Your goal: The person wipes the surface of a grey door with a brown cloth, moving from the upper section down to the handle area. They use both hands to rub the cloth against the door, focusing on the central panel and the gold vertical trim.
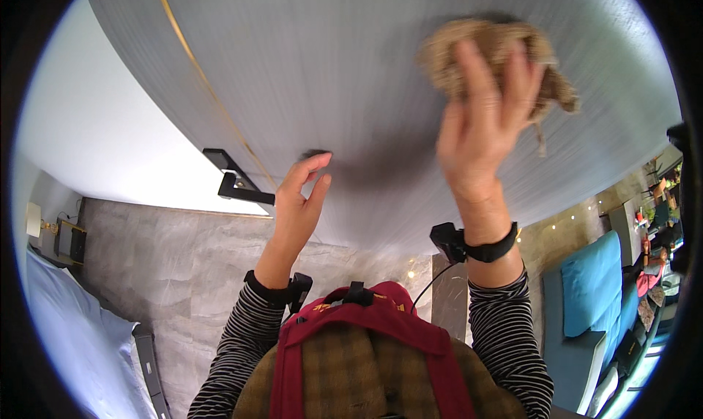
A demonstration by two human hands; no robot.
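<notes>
My right hand, blurred, presses a bunched brown terry cloth flat against a grey wood-grain door. Its fingers are spread over the cloth, and a loose thread dangles from the lower edge. Lower and to the left is my left hand, empty, with fingers bent and the thumb apart. Whether its fingertips touch the door is hard to tell. Just beside its wrist a black lever handle sticks out at the door's edge. A thin gold strip runs down the door near that handle.
A white wall adjoins the door on the left. Below are grey marble-look floor tiles and a bed with a light blue cover. To the right stands a blue sofa; a person in pink is farther off.
</notes>
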